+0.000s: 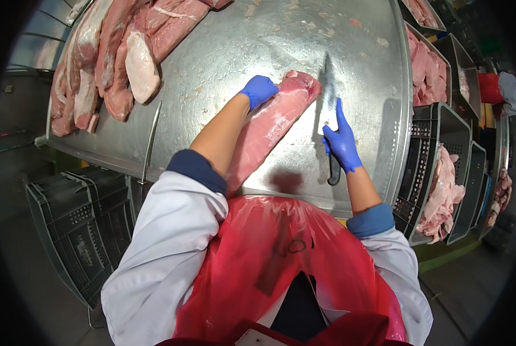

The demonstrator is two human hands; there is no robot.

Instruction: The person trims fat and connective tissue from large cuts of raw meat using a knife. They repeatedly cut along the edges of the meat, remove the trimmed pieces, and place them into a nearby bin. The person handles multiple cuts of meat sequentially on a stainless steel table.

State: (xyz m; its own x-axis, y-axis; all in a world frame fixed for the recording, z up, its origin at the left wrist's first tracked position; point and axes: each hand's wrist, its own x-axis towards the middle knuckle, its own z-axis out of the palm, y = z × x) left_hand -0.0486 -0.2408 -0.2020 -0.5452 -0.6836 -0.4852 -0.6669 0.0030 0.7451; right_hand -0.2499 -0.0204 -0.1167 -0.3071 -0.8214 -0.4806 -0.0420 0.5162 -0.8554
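A long pink pork loin (272, 124) lies slantwise on the metal table in front of me, its near end at the table's front edge. My left hand (260, 92), in a blue glove, is closed at the loin's upper left edge; its fingertips are partly hidden. To the right of the meat, my right hand (343, 141), gloved the same way, grips a knife (328, 106). The blade points away from me, apart from the loin, and the black handle end sticks out below the palm. My thumb and forefinger lie along the blade's base.
Several more loins (111, 55) are piled at the table's far left. A thin metal rod (152, 138) sits at the left front edge. Dark crates (82, 230) stand below left. Bins of meat (428, 66) and a crate with pale trimmings (442, 196) line the right.
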